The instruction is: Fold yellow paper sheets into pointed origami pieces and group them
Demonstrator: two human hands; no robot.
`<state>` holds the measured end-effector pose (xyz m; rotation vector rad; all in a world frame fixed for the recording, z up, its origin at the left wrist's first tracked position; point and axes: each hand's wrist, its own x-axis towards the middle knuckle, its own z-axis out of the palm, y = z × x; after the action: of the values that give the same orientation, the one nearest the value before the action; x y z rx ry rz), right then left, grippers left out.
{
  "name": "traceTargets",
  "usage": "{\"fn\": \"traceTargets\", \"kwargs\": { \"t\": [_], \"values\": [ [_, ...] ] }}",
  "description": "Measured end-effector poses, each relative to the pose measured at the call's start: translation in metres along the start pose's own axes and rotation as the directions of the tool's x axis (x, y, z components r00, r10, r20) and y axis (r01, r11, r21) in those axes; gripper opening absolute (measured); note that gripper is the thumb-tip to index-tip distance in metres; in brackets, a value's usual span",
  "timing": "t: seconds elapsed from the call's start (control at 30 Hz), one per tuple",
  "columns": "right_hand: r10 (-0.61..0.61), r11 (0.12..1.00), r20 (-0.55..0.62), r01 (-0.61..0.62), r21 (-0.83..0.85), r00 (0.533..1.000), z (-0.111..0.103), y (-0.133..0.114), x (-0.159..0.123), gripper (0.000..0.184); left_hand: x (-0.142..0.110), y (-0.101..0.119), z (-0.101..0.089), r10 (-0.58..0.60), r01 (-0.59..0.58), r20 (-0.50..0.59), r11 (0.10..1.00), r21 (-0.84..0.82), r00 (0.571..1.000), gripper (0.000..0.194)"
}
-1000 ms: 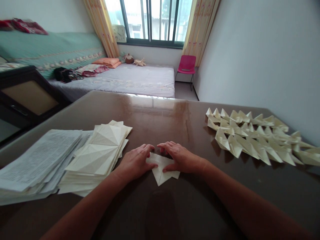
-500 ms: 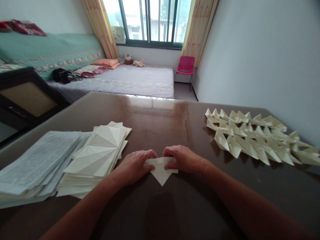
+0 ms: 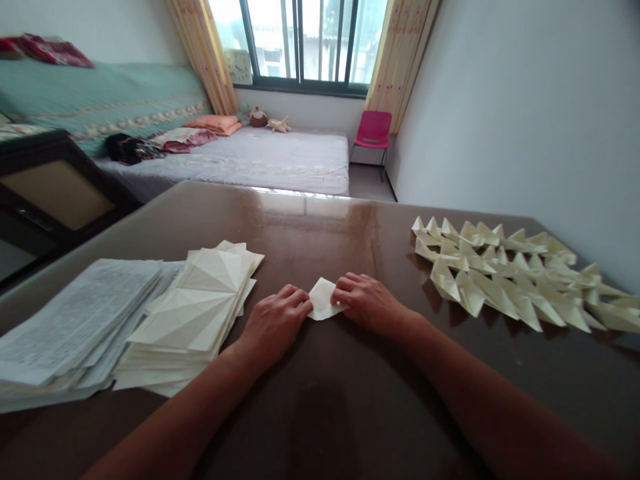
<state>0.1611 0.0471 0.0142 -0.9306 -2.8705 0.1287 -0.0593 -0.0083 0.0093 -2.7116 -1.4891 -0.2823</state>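
Observation:
A small folded piece of cream paper (image 3: 321, 298) lies at the middle of the brown table (image 3: 320, 247), its point facing away from me. My left hand (image 3: 281, 316) grips its left corner, with the fingers curled and pressed together. On the other side, my right hand (image 3: 367, 300) pinches the right edge. The fingertips partly cover both sides of the paper. Left of my left hand is a stack of creased cream sheets (image 3: 193, 313), the top ones marked with fan-like fold lines.
Beside the creased stack lies a pile of printed sheets (image 3: 75, 320). Rows of pointed folded-paper pieces (image 3: 500, 273) stand at the table's right, near the wall. Beyond the table are a bed (image 3: 280, 153), a pink chair (image 3: 373, 130) and a dark cabinet (image 3: 60, 187) at left.
The folded paper has turned so its point faces away instead of toward me. Both hands have moved slightly farther from me and now hold its sides from above.

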Motion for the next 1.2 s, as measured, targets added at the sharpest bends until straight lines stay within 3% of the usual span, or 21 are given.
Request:
{"fn": "traceTargets", "kwargs": {
  "t": [0.17, 0.3, 0.43, 0.63, 0.8, 1.0, 1.2],
  "values": [
    [0.0, 0.944, 0.036, -0.011, 0.329, 0.999, -0.002, 0.02, -0.005, 0.018, -0.004, 0.003, -0.007, -0.044, 0.045, 0.023, 0.997, -0.07, 0.999, 0.018],
    [0.101, 0.884, 0.036, -0.106, 0.455, 0.994, 0.006, 0.032, -0.005, 0.022, -0.001, 0.002, -0.001, -0.166, 0.168, 0.025, 0.982, -0.089, 0.986, 0.026],
    [0.245, 0.865, 0.044, -0.239, 0.441, 0.968, 0.013, 0.033, -0.003, 0.022, 0.003, -0.003, 0.008, -0.264, 0.263, 0.011, 0.951, -0.16, 0.964, 0.025],
    [0.394, 0.873, 0.05, -0.391, 0.293, 0.918, 0.011, 0.02, -0.001, 0.016, 0.006, -0.009, 0.013, -0.329, 0.316, 0.003, 0.903, -0.29, 0.944, 0.02],
    [0.429, 0.885, 0.037, -0.429, 0.18, 0.902, 0.008, 0.012, -0.001, 0.015, 0.006, -0.01, 0.013, -0.296, 0.288, 0.014, 0.919, -0.27, 0.955, 0.022],
    [0.439, 0.885, 0.032, -0.439, 0.157, 0.898, 0.008, 0.011, 0.0, 0.014, 0.005, -0.004, 0.013, -0.235, 0.235, 0.021, 0.96, -0.154, 0.972, 0.025],
    [0.443, 0.884, 0.033, -0.442, 0.151, 0.896, 0.007, 0.008, 0.0, 0.013, 0.003, 0.004, 0.014, -0.013, 0.014, -0.032, 1.0, 0.004, 0.999, 0.035]
  ]
}}
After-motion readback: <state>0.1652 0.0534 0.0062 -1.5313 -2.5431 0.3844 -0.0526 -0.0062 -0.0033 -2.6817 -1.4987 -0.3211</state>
